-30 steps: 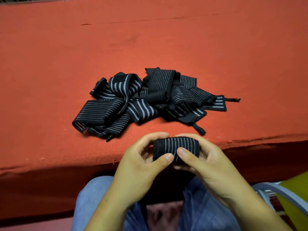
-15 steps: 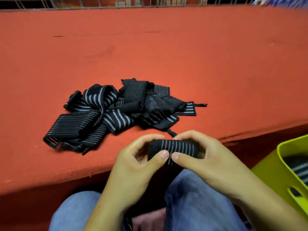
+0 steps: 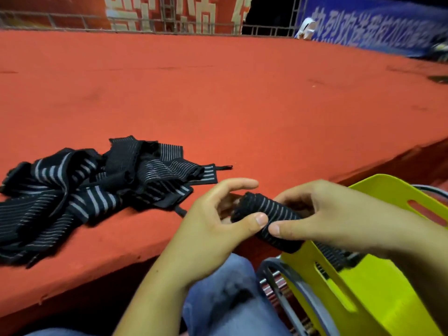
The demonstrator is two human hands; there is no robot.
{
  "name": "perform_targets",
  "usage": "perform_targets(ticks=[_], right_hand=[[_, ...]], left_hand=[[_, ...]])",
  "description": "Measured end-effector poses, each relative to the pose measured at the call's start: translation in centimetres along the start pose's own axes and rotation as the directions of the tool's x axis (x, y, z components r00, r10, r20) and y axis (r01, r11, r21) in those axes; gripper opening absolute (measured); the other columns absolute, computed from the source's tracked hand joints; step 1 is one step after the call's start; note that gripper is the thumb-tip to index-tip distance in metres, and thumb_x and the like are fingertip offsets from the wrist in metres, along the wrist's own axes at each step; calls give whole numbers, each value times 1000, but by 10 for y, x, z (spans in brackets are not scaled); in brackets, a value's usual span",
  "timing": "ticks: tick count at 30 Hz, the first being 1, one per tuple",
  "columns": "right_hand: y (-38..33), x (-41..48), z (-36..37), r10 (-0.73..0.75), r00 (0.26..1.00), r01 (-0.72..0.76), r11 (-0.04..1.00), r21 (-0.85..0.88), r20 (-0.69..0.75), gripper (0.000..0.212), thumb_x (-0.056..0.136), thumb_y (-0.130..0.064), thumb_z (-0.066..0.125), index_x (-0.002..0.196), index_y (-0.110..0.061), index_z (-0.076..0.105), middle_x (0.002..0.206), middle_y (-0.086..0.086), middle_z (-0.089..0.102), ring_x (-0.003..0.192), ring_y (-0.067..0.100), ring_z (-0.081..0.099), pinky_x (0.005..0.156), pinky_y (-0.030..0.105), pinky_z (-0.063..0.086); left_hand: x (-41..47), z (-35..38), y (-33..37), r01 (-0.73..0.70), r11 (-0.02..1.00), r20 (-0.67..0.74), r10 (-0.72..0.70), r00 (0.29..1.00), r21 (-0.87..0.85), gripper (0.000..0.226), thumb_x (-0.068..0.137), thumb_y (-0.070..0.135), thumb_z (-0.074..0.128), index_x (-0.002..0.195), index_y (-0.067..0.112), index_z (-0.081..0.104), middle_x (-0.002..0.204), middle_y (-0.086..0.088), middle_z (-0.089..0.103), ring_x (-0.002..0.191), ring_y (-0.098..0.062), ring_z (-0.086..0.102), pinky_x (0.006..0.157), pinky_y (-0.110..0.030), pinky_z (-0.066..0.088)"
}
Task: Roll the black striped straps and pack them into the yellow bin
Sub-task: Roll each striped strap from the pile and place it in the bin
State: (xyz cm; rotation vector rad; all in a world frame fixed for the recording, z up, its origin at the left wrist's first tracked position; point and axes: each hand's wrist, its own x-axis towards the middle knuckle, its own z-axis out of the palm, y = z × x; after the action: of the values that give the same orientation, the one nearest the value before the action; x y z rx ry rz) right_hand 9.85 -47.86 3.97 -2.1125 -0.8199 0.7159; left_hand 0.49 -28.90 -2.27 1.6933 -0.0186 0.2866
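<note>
Roll of black striped strap (image 3: 266,221) held in the air between both hands, over the near edge of the bench (image 3: 242,105) and just above the left wall of the yellow bin (image 3: 388,299). Roll tilted: left end higher and farther, right end lower, toward the bin.

Left hand (image 3: 208,229) grips the roll's left end, thumb pressed on the near side, fingers (image 3: 232,187) curved over the far side, index finger stretched out above the roll. Right hand (image 3: 339,219) grips the right end, thumb on the near side with its tip meeting the left thumb tip, other fingers wrapped behind the roll and mostly hidden.

Bin sits near right, below bench level, with slot handles in its walls. Dark striped strap in the bin (image 3: 332,255), partly hidden under the right hand. Grey tube frame (image 3: 278,287) just beside the bin's left wall.

Pile of loose straps (image 3: 84,190) on the red bench, left of the hands, tangled and unrolled, black with pale stripes; one end tab lies near the left hand. Blue jeans (image 3: 225,299) below the hands.

Far side: metal railing (image 3: 145,23), red banner (image 3: 169,8), blue banner (image 3: 375,27) with white characters, blurred.
</note>
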Motion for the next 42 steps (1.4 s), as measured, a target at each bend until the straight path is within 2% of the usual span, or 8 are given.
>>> perform_targets(ticks=[5,11,16,23,28,36,40,42], right_hand=[[33,-11,-27,97,991,-94,995,33,-91,12,91,-22,78,99,-13,79,96,14,79,80,15,71,77,40,55],[111,-28,-62,357,897,-296,923,246,-260,23,89,-20,77,99,1,76,102,23,77,91,30,75,87,45,56],[140,-28,-58,474,861,-460,881,116,-185,15,86,-24,81,89,-10,76,73,-1,72,62,13,65,52,21,46],[157,13,-18,605,795,-604,782,-154,-47,32,84,-31,83,68,-15,60,57,0,59,48,16,55,43,17,40],[159,42,5,621,783,-599,731,-327,-45,44,70,-50,86,75,-12,66,77,10,69,67,31,71,66,38,64],[163,52,15,574,814,-526,659,-537,-94,54,68,-63,87,68,-16,60,73,3,65,73,29,70,69,40,62],[161,45,23,504,858,-447,640,-625,-98,35,86,-46,78,99,-17,64,106,5,68,104,34,67,85,45,56],[158,43,25,477,874,-417,635,-650,-93,35,90,-38,75,113,-14,65,118,9,68,109,36,66,89,47,56]], left_hand=[[26,34,-11,121,991,120,-112,986,-62,51,91,17,75,136,32,55,113,-2,77,107,-14,73,93,-25,55],[31,56,-33,21,941,146,-74,987,337,36,95,35,70,129,43,61,124,28,68,120,13,57,109,-28,46],[25,67,-40,-23,895,187,-68,980,445,32,93,36,71,123,46,66,125,36,64,122,15,54,111,-27,43],[25,71,-43,-54,866,188,-47,981,496,36,93,34,71,122,54,65,125,42,60,124,18,52,106,-21,40],[24,71,-42,-58,868,182,-37,983,492,36,95,31,67,123,54,65,125,42,60,123,18,51,101,-8,36],[23,67,-42,-68,859,203,-43,978,508,38,97,33,63,127,56,63,130,44,56,127,20,46,107,-14,34],[24,70,-42,-78,854,214,-40,976,515,39,96,29,65,125,55,65,127,43,58,124,21,49,99,0,31],[24,68,-41,-91,848,218,-30,976,521,39,96,30,65,126,55,64,128,40,60,125,17,51,102,-6,35]])
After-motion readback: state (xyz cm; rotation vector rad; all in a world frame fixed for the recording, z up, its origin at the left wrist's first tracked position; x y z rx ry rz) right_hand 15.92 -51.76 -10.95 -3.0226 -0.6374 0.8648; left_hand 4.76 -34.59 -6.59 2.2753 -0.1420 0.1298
